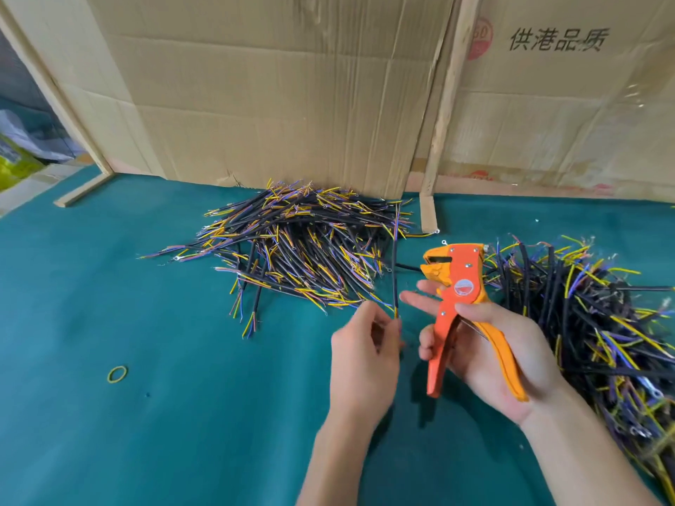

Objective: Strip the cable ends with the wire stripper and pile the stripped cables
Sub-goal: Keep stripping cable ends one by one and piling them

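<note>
Black-sheathed and light, the cable pinched near its lower end by the left hand looks limp enough to bend under its own weight, so it is best gripped close to the end being stripped. Its long axis runs nearly straight away from the person, coloured cores pointing forward over the stripped pile. The right hand, just beside, grips the orange wire stripper, handles spread, head up.

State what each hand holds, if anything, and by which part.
The left hand pinches a single cable near its lower end, standing it upright. The right hand holds the orange wire stripper by its handles.
</note>
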The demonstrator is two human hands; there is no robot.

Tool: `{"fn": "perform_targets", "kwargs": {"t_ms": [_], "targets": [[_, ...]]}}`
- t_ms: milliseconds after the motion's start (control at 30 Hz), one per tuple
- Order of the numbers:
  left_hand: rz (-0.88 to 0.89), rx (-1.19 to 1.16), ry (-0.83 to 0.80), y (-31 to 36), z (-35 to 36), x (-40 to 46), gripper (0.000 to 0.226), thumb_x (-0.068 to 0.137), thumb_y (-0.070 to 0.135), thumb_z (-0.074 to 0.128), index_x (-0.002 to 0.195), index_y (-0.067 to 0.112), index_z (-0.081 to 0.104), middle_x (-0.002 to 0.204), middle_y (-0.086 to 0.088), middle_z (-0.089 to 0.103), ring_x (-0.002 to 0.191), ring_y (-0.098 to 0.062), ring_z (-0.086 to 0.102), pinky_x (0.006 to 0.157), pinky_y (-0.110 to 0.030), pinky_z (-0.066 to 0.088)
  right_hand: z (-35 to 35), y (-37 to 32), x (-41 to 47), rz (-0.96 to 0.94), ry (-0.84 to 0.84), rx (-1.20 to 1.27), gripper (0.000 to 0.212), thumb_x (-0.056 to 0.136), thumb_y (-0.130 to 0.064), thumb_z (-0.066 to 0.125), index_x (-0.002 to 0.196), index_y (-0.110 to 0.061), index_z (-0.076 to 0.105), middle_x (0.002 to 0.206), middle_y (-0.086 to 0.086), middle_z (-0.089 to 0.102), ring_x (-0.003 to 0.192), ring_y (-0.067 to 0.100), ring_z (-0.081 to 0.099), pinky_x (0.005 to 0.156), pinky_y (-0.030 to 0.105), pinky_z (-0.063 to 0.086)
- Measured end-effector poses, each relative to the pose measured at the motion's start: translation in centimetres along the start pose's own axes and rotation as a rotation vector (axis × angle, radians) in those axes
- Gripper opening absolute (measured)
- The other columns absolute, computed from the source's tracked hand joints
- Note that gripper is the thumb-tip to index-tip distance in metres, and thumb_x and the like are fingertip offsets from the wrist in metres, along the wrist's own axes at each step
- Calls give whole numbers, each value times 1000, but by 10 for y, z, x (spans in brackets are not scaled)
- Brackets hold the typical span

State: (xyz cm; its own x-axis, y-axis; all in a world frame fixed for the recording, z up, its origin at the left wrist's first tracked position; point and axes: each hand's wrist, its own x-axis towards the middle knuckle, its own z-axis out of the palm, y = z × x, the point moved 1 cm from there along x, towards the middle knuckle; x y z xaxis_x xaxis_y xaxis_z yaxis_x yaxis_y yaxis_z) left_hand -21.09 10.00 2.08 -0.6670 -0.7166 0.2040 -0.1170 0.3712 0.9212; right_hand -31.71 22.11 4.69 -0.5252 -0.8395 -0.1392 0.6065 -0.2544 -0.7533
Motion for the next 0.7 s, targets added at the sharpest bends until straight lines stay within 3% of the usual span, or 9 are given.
{"fn": "perform_targets", "kwargs": {"t_ms": [200, 400, 600, 700], "targets": [[77, 49, -60, -7, 4, -6, 21, 90, 11, 70, 75, 16, 56, 65, 0, 61, 58, -19, 51, 59, -31, 45, -4, -1, 0, -56, -11, 8, 57, 74, -17, 69, 129, 1, 66, 141, 21, 60, 70, 33, 63, 68, 42, 57], [50, 19, -55, -9, 3, -4, 22, 83, 11, 76, 71, 20, 60, 66, 8, 63, 57, -10, 54, 54, -13, 40, -5, -6, -1, -119, -30, 11, 65, 76, -20, 66, 137, 0, 59, 145, 13, 58, 71, 31, 63, 70, 39, 57], [-10, -78, -72, -8, 4, -4, 23, 82, 6, 80, 88, 25, 68, 77, 13, 70, 62, -6, 63, 64, -13, 48, -5, -10, -4, -135, -58, 55, 65, 76, -22, 64, 138, -1, 59, 147, 12, 57, 73, 29, 63, 71, 37, 57], [14, -27, -92, -7, 4, -4, 20, 82, 9, 80, 87, 27, 72, 75, 18, 71, 64, -4, 65, 66, -10, 47, -9, -13, -5, -143, -83, 78, 64, 80, -23, 60, 141, -3, 58, 150, 11, 54, 75, 27, 63, 74, 36, 56]]}}
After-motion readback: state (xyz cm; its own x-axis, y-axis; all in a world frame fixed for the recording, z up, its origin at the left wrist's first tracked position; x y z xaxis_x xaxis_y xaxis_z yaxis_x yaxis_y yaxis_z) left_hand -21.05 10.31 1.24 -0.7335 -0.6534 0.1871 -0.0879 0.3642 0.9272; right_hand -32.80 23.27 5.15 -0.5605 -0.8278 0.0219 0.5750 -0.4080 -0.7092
